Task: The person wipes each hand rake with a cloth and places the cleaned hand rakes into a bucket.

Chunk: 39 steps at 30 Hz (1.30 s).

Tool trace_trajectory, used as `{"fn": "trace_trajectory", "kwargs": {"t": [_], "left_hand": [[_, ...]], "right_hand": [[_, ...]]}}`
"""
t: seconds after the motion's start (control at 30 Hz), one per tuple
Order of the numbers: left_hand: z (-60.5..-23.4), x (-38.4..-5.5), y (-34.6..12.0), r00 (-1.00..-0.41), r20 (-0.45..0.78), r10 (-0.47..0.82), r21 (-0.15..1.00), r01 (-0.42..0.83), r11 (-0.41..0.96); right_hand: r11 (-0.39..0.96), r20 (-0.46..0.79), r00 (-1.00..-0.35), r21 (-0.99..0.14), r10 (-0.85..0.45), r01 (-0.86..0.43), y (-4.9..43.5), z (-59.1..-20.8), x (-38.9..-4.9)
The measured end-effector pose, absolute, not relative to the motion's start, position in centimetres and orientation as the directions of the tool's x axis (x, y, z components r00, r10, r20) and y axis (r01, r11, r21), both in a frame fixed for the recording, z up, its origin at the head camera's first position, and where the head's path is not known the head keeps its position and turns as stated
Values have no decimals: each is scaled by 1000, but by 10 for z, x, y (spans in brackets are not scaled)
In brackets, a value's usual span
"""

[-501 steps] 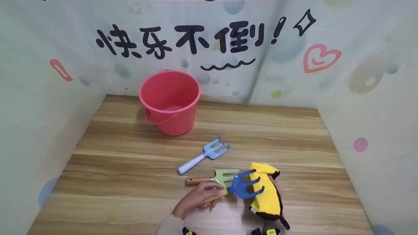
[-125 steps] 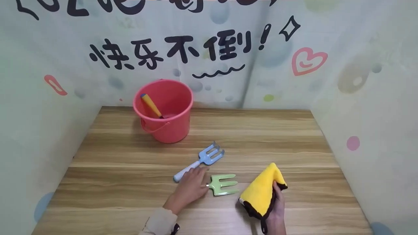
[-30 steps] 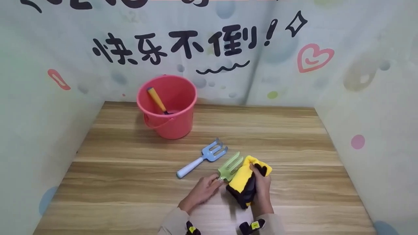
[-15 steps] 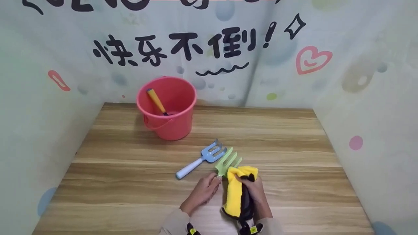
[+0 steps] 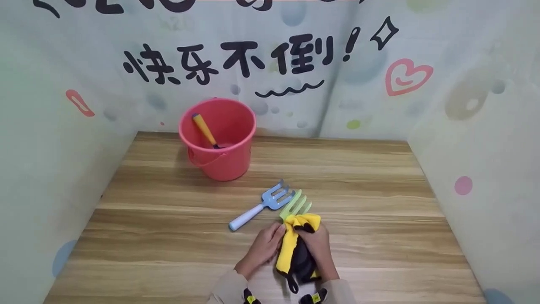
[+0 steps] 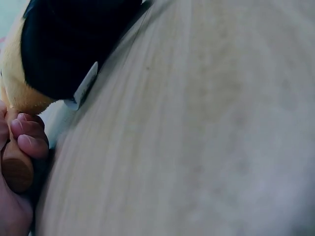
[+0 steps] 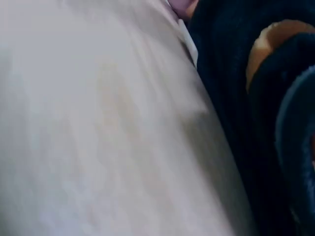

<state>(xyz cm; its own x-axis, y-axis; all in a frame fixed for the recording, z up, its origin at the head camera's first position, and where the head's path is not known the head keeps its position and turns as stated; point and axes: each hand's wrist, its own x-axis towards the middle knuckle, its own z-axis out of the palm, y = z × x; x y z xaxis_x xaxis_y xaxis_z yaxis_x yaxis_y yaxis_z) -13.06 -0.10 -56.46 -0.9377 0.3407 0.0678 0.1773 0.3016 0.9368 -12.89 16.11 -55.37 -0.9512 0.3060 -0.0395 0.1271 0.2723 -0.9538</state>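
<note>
My left hand (image 5: 263,246) grips a green three-pronged hand fork (image 5: 292,207) by its wooden handle, whose end shows in the left wrist view as brown wood (image 6: 17,173). The fork's tines point away, close to the tines of a light blue hand fork (image 5: 275,198) lying on the table. In my right hand (image 5: 319,245) is a yellow and black cloth (image 5: 287,250), bunched against the base of the green tines and hiding part of the fork. Dark folds of the cloth fill the right side of the right wrist view.
A pink bucket (image 5: 228,164) stands at the back left, its thin handle hanging down in front. Inside leans a dark blue hand fork with a yellow handle (image 5: 205,131). Printed cloth walls (image 5: 371,114) enclose the wooden table (image 5: 371,202) at the back and sides.
The dark blue fork went from my left hand into the bucket. My left hand then took up the green fork and turned its tines away. The cloth has moved left onto it.
</note>
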Motion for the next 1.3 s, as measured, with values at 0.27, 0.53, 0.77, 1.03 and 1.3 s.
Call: {"fn": "trace_trajectory", "kwargs": {"t": [0.27,0.53,0.77,1.03,1.3], "left_hand": [[-564,-134,0,-932,122,343,930,228,290],[-560,-135,-1,-924,60,378,965,151,215],[-530,-126,-7,-906,38,422,981,114,157],[-560,-136,-7,-909,-65,411,995,-27,99],[-559,-137,-7,-924,-121,362,992,-106,63]], "right_hand": [[312,3,-930,-943,367,120,165,-553,-133],[151,-126,-874,-964,469,220,176,-546,-136],[-71,-269,-838,-961,474,268,188,-541,-142],[-548,-442,-834,-809,330,211,205,-538,-138],[-293,-331,-925,-917,185,270,201,-549,-135]]}}
